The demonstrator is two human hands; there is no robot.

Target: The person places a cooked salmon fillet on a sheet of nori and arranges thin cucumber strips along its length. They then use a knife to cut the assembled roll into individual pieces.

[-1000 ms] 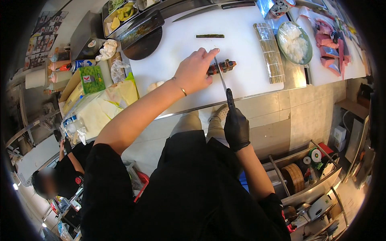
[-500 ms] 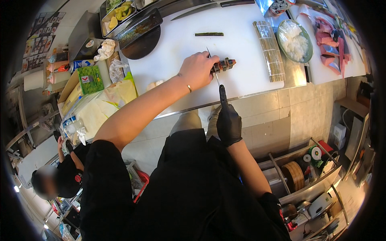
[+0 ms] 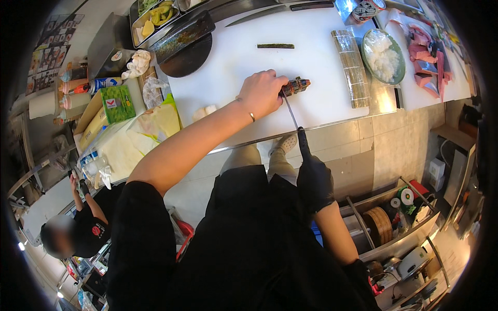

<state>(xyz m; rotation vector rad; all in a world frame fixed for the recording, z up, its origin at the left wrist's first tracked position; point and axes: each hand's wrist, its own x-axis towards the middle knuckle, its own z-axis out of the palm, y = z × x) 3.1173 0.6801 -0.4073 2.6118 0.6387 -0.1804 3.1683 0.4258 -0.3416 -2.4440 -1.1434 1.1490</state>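
Note:
A dark seaweed-wrapped sushi roll (image 3: 299,86) lies on the white cutting board (image 3: 311,57). My bare left hand (image 3: 263,93) is closed over its left part, hiding much of it. In my black-gloved right hand (image 3: 315,181) is a knife (image 3: 291,113), its handle hidden by the palm, with my index finger stretched along its top. The blade points away from me, and its tip end meets the roll just beside my left fingertips. My right hand hangs below the board's front edge. Farther back on the board rests a narrow strip of nori (image 3: 276,46).
A bamboo mat (image 3: 351,70) and a bowl of rice (image 3: 383,56) sit on the right, with pink fish pieces (image 3: 426,67) beyond. A long knife (image 3: 259,14) lies at the back. A dark round pan (image 3: 189,59) stands left. Another person (image 3: 78,233) is far left.
My right hand has drawn the knife back toward me and to the right, so more of the blade shows. The left hand stays on the roll. The whole view has shifted slightly.

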